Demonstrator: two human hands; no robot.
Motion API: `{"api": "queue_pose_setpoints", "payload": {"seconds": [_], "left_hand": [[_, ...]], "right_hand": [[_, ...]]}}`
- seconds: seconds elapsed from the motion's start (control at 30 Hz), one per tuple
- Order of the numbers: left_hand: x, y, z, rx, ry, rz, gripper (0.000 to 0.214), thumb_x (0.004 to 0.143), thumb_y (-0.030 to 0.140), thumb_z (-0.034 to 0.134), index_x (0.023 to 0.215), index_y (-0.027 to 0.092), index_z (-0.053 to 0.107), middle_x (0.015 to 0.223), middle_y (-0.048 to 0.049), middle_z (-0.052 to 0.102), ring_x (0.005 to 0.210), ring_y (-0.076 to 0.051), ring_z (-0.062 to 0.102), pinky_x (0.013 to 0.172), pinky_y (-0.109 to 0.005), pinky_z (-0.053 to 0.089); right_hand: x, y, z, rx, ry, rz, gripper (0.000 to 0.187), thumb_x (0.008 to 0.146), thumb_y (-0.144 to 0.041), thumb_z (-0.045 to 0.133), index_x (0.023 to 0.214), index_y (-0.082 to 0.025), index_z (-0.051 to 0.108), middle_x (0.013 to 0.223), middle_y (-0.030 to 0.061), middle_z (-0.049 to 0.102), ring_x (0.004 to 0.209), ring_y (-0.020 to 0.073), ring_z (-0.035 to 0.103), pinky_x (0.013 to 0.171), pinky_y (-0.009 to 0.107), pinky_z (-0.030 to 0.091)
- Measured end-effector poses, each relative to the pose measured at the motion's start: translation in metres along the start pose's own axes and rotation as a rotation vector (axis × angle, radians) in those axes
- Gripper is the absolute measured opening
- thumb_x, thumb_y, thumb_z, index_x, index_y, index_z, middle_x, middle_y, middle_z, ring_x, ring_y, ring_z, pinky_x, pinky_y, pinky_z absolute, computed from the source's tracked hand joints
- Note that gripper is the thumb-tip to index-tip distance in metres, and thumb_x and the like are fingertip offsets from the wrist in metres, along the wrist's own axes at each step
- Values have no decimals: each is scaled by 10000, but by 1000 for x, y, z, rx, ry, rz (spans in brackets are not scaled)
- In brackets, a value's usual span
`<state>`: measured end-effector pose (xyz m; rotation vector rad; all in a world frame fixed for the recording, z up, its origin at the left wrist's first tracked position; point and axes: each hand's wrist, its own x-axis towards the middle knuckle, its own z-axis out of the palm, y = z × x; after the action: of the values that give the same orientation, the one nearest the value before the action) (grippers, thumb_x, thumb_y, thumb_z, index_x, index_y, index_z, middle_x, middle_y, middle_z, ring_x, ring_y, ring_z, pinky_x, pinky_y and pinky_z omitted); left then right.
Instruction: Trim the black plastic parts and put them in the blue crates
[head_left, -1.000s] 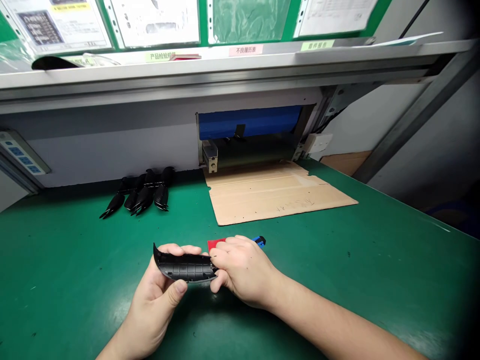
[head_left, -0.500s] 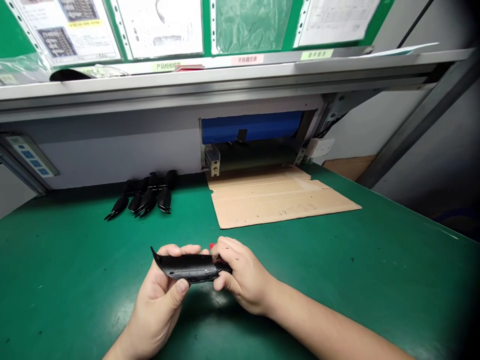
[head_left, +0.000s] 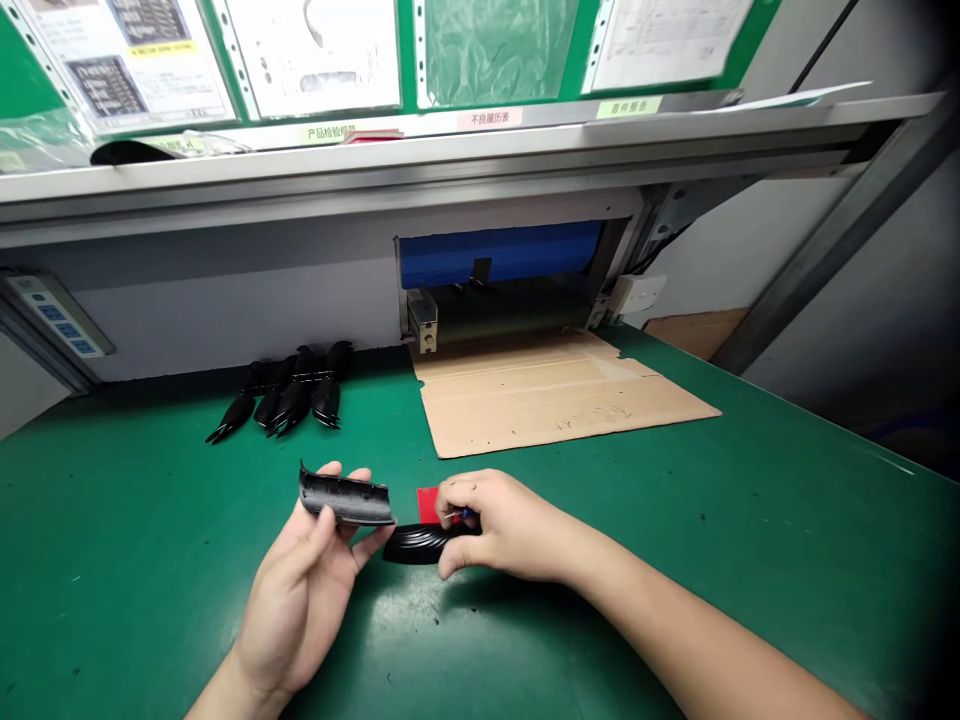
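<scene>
My left hand grips a black curved plastic shell, tilted so its hollow inner side shows. My right hand is closed around the right end of a black ribbed plastic piece, just below and right of the shell. Between the right fingers shows a bit of something small with a metal tip and a blue part; its kind is hidden. A flat red piece lies on the table behind the right fingertips.
Several black ribbed parts lie at the back left of the green table. A cardboard sheet lies before an opening with a blue roller. A metal shelf spans the back; a socket strip is at left.
The black assembly held between both hands has come apart. The shell moved up and left, turned to show its inside; the ribbed piece stays with my right hand.
</scene>
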<state>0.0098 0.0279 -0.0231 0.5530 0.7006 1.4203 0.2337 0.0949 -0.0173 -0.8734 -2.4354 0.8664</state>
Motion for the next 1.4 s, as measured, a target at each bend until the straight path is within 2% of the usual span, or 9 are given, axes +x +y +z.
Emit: {"api": "queue_pose_setpoints", "payload": {"seconds": [0.1,0.2,0.3,0.4,0.5,0.63,0.77,1.0,1.4], "left_hand": [[6,5,0,-55,155,-131,241,917,244,433,1121,196,551,1061,-107,589,1095,-285,554,929,-520,468],[7,6,-1,0,200,-216,187,874,238,487,1036,180,561,941,-77,584,845,-207,603,771,-394,523],[6,8,-3,353,90,-146,176,816,287,617,959,201,562,785,-11,550,660,-130,512,627,-245,446],[4,10,-4,951,-8,66,192,804,359,654,872,193,584,689,15,513,659,-129,460,627,-218,374],[2,9,-1,1197,-181,28,311,731,352,735,982,218,610,718,38,502,626,-118,389,579,-217,326],[1,1,4,1106,-407,-124,310,635,269,816,877,194,638,726,44,512,652,-117,382,555,-207,303],[1,-7,-4,775,-263,-76,454,701,423,767,1069,210,608,977,-32,630,895,-185,527,741,-220,410],[-9,-14,-12,165,-47,-75,569,657,515,766,1155,315,577,1229,-35,554,941,-165,561,739,-191,481],[-11,-22,-12,232,-17,70,613,653,451,798,1180,248,560,1263,-88,546,1125,-247,529,912,-265,472]], "right_hand": [[1,8,2,-390,-70,61,492,630,-580,814,838,-190,598,799,-9,531,695,164,500,592,239,341],[1,9,6,-532,-94,87,293,731,-379,806,888,-211,624,839,-3,533,692,172,521,597,251,353],[1,5,5,-563,-88,62,51,840,-202,674,825,-203,625,832,2,517,692,162,517,618,256,361],[-1,-3,2,-473,-58,-20,115,843,-97,604,859,-206,638,862,6,516,745,153,520,665,245,382],[-3,-13,4,-253,13,-131,207,862,-59,541,954,-214,643,917,14,533,805,147,526,719,239,401],[-3,-22,12,55,177,-169,127,940,-157,496,966,-197,614,874,12,545,786,137,522,717,237,413],[-3,-21,15,91,391,-84,327,928,-480,556,1116,-215,529,1000,36,548,881,183,505,802,303,399],[-2,-25,27,-159,287,-124,709,870,-773,176,1074,-208,553,896,49,548,772,211,439,698,331,320],[-1,-23,31,-355,309,-145,799,885,-737,43,1028,-168,586,840,57,524,722,202,393,650,308,265]]}}
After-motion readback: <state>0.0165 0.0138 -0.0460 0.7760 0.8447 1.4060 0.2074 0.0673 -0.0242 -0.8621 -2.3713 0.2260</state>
